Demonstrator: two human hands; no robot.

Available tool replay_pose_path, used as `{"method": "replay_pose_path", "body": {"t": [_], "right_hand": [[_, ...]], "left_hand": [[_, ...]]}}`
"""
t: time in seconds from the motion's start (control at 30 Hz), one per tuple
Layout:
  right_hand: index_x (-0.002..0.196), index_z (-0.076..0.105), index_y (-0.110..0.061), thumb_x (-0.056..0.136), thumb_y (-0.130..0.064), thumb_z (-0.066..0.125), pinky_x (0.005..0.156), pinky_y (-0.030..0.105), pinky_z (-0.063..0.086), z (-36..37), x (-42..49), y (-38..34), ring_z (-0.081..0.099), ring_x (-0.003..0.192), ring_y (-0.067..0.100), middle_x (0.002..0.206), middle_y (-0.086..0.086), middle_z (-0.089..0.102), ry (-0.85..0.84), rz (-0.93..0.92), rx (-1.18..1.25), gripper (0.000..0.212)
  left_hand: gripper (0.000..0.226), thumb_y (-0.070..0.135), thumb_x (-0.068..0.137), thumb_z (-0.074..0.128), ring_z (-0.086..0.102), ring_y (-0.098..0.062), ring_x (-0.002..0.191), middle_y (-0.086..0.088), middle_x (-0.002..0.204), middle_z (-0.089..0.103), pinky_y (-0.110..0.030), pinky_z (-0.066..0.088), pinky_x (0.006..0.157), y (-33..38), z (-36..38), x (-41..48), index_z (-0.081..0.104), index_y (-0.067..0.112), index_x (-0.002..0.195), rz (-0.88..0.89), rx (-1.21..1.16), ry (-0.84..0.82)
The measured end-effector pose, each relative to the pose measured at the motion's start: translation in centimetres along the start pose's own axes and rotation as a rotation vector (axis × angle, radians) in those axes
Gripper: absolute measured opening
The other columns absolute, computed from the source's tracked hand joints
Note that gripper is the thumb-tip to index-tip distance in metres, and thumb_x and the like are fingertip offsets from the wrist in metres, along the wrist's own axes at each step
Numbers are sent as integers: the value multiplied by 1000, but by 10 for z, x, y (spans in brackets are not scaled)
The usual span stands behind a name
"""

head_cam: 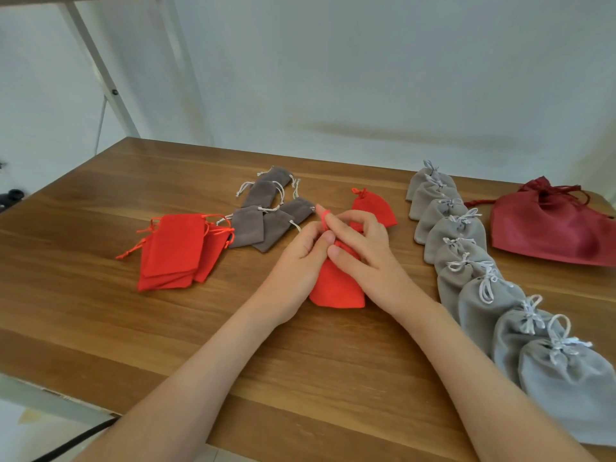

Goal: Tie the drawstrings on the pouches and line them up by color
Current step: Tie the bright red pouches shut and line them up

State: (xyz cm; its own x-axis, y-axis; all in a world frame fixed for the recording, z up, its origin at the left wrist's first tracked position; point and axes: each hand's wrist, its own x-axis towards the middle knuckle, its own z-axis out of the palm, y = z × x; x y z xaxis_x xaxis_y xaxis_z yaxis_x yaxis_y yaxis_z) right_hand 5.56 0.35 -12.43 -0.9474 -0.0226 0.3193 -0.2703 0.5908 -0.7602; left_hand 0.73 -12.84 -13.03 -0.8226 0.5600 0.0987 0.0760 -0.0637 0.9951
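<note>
A bright red pouch (336,288) lies on the wooden table (100,311) at the middle. My left hand (296,261) and my right hand (360,251) meet over its neck and pinch its red drawstring, which loops round a raised finger (322,213). Behind my right hand lies a tied red pouch (376,203). At the left lies a stack of flat red pouches (176,251) with loose strings. Beside it sits a heap of flat dark grey pouches (266,211). Down the right side runs a line of several tied light grey pouches (480,265).
A large dark red drawstring bag (550,225) lies at the far right, behind the grey line. A white wall stands behind the table, with a white slanted frame (96,68) at the left. The table's front edge runs close to my forearms.
</note>
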Motion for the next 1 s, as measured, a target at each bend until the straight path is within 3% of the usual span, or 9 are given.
{"method": "replay_pose_path", "body": {"t": [0.07,0.17,0.3,0.43,0.53,0.63,0.83,0.93,1.0], "right_hand": [[133,48,-37,91,-32,50,97,4,19,1,0,4,36,106,3,115,-11,43,105,-93,-137,43],[96,72,-16,87,-28,51,81,10,32,0,0,4,47,87,4,89,-7,58,304,-134,-55,26],[68,58,-7,84,-31,50,60,15,31,1,-2,-1,43,60,6,62,-6,50,418,-61,38,30],[67,37,-8,84,-20,57,58,30,36,1,0,-3,41,59,19,60,-1,39,544,53,195,29],[88,54,-13,88,-9,58,67,17,37,-3,3,5,45,68,1,76,-8,49,452,43,80,5],[119,61,-13,90,-14,52,82,6,33,1,6,12,46,89,4,96,-2,48,315,-37,-104,30],[71,68,-14,88,-20,50,82,11,23,7,7,21,37,93,19,90,2,38,345,47,-191,26],[62,59,-22,94,-14,50,83,17,28,-1,7,19,41,94,10,88,-4,43,324,225,12,34],[62,56,-20,95,-11,49,74,14,33,-7,6,11,46,78,1,78,-7,49,294,298,233,35]], "left_hand": [[19,25,99,47,60,-10,102,2,104,68,-39,46,96,-4,-1,2,63,22,108,8,99,79],[18,17,97,52,51,-3,74,12,73,60,-30,40,75,-4,-1,3,64,23,85,64,223,133],[15,20,92,59,58,-21,77,-3,81,67,-36,44,78,-1,-1,2,69,25,82,96,324,92],[14,15,92,59,58,-8,76,5,76,67,-28,43,77,2,-2,2,70,19,83,43,168,147],[14,12,92,56,60,-7,73,4,78,68,-24,48,71,9,-2,3,68,13,86,-43,-175,198],[12,15,88,54,64,-8,71,1,83,71,-24,54,64,17,-3,4,64,9,88,-35,-457,196],[20,15,94,44,61,-7,63,4,69,66,-24,55,56,25,-7,4,59,14,80,-32,-703,201],[19,14,95,47,59,-7,57,5,63,63,-22,53,56,21,-6,5,61,11,84,-69,-561,219],[19,13,96,49,58,-6,57,5,62,62,-22,50,60,13,-3,5,65,9,87,-100,-385,218]]}}
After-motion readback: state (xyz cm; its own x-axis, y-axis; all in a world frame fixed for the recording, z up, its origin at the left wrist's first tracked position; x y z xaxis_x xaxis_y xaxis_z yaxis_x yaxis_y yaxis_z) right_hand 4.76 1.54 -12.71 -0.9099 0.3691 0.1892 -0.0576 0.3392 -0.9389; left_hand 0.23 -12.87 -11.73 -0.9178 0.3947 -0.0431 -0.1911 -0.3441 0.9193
